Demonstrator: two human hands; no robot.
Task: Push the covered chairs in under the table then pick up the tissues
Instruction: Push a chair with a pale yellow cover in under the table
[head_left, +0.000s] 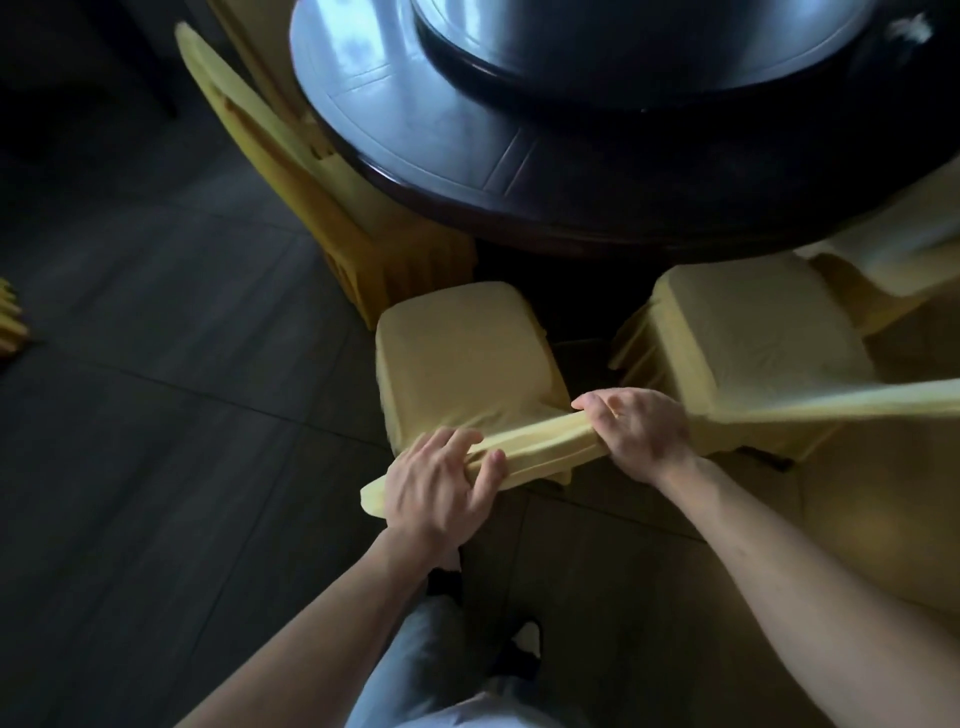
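A chair in a yellow cover stands in front of me with its seat toward the round dark table. My left hand grips the left end of its backrest top, fingers curled over the cloth. My right hand grips the right end of the same backrest. The seat's front edge lies just short of the table rim. A blurred white scrap, possibly tissue, lies on the table at the far right.
A second covered chair stands to the right, a third behind it. Another covered chair is tucked against the table at left. A raised turntable sits on the table. Dark floor tiles spread left.
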